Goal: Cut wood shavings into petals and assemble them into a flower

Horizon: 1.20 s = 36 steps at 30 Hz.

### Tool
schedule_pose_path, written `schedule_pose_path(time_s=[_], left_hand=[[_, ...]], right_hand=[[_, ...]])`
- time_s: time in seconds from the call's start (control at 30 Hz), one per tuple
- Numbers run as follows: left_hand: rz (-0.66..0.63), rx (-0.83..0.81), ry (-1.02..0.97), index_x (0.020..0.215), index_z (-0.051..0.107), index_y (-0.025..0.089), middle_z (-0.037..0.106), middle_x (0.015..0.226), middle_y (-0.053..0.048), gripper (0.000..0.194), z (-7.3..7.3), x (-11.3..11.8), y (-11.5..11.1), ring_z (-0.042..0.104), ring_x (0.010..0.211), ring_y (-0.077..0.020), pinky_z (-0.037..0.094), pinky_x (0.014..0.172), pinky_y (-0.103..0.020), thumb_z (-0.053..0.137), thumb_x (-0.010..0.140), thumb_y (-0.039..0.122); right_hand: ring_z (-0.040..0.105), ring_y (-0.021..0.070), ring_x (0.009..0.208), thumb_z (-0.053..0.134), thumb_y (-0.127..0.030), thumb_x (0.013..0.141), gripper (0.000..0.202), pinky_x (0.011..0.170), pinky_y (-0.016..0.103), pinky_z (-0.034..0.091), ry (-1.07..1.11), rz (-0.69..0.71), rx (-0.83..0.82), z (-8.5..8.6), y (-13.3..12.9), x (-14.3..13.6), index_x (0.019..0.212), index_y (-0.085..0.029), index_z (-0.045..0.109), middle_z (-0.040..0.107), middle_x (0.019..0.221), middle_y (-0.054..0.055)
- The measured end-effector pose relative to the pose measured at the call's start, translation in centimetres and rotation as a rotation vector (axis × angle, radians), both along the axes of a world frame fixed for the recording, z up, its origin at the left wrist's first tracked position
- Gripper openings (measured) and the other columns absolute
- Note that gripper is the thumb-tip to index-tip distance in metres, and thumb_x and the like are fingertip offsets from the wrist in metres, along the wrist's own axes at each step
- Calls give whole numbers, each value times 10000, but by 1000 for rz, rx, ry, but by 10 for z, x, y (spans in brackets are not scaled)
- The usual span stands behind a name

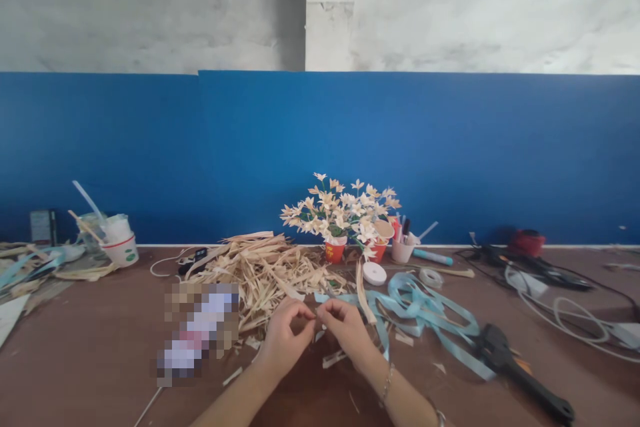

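Note:
Close together at the middle of the table, my left hand [287,337] and my right hand [347,330] pinch with thumb and forefinger. What lies between the fingertips is too small to make out. Just beyond them spreads a heap of dry, straw-coloured husk strips [273,273]. Light blue ribbon [415,303] lies in loose loops beside my right hand. Small pale scraps [335,358] are scattered under and around both hands. Behind the heap, cream-coloured artificial flowers [340,207] stand in a red paper cup [335,251].
A white tape roll [375,273] sits behind the ribbon. At the right lie a black long-handled tool [523,373] and white cables [555,317]. A blurred-out object [197,333] with a cord is left of my hands. Paper cups [120,249] stand far left, before the blue partition [150,153].

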State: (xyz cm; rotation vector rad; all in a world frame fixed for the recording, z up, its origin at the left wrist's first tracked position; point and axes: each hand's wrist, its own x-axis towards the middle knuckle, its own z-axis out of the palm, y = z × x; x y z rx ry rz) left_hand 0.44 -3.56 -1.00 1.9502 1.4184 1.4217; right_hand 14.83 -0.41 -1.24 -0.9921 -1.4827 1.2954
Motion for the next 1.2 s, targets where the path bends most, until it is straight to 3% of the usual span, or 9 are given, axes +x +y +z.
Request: schedule_pose_path(time_s=[0.47,0.87,1.2], left_hand=[[5,-21,30,636,576,181,596,693,-22,111,-2,-2,1,545,738,-177,412,708,-295,570,745,195],[-48,-77,29,650,513,176,535,700,-12,130,-2,-3,-1,512,701,-154,386,665,-258,510,780,183],[-76,-24,54,685,468,187,505,713,-19,128,1,-2,-2,484,694,-159,379,642,-262,457,813,192]], right_hand=[[380,60,401,595,-441,711,318,382,177,325,-13,14,22,-4,1,0,583,-155,538,435,460,-52],[479,80,464,610,-401,718,287,473,201,417,36,78,19,2,-2,0,593,-151,545,510,510,-36],[399,61,424,672,-444,640,319,430,187,346,174,61,-136,1,-7,-7,582,-152,556,483,487,-49]])
